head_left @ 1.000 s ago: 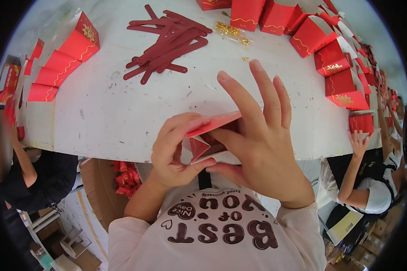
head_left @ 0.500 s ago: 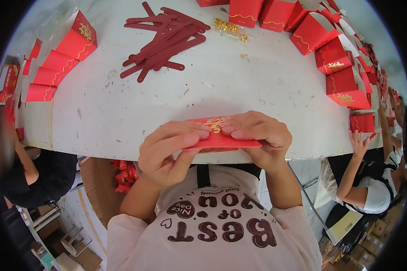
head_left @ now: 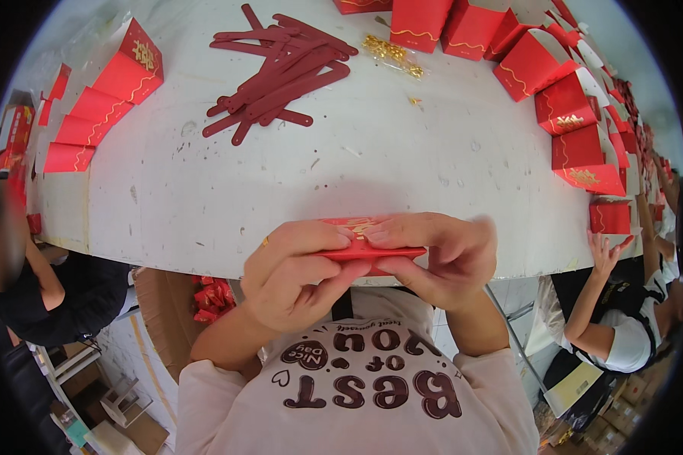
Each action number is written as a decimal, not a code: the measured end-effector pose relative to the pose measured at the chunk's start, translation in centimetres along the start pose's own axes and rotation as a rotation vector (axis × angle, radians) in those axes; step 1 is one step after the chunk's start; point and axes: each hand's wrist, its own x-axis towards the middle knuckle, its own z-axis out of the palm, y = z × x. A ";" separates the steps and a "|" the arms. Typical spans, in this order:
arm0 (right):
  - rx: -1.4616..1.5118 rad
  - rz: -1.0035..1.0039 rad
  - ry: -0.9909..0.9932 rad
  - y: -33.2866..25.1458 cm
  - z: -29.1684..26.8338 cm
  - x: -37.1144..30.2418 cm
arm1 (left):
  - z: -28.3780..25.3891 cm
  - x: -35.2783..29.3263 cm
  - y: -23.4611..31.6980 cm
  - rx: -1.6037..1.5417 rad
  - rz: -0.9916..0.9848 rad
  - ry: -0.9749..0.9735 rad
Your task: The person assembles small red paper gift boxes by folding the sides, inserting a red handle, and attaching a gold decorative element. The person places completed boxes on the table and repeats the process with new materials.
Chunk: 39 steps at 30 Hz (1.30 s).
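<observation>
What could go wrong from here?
The left hand and right hand pinch the red carton; uneven pressure might crease it. It is held near the edge of the table, so a slip could drop it. One loose gold fastener, outside the clear bag, might get lost.

This looks like a workshop. A big white surface [head_left: 197,205] with dark specks has lots of the same things on it. There are many red card boxes with gold wavy lines [head_left: 535,67], a messy pile of long, flat, dark red straps [head_left: 281,83], and a clear plastic bag of little shiny gold bits [head_left: 393,56]. Other people are at its left and right sides. A big brown cardboard box [head_left: 158,311] holds small red pieces [head_left: 214,298], and more brown cardboard cartons [head_left: 636,387] are at the lower right.
</observation>
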 end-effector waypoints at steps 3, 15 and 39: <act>0.011 0.169 -0.046 -0.4 -0.2 0.2 | -0.9 0.9 0.6 -0.075 -0.253 -0.090; -1.181 0.056 -0.568 11.6 -0.1 15.5 | -3.1 1.0 0.6 0.167 -0.079 -0.089; -0.260 0.172 -0.231 -0.8 1.2 6.8 | -1.3 1.7 -0.9 0.157 -0.097 0.046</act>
